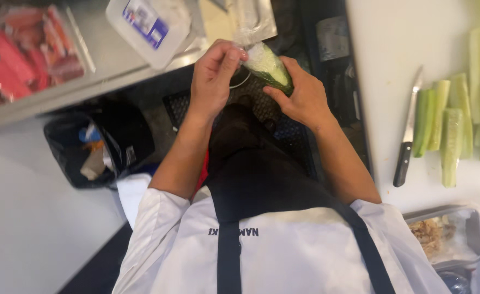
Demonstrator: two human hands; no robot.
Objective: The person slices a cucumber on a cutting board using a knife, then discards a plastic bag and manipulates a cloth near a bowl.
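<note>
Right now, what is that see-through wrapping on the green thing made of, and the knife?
The wrapping looks like thin clear plastic film: see-through, crinkled and shiny, pulled by the left hand off the cucumber piece the right hand holds. The knife seems metal-bladed, grey and smooth, with a dark handle, perhaps plastic or wood.

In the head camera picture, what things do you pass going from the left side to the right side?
Red fish pieces in wrap → black bin → white tub → left hand → wrapped green cucumber piece → right hand → knife → cut cucumber strips.

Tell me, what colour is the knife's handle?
Black, on the knife lying on the white board; head view.
</note>
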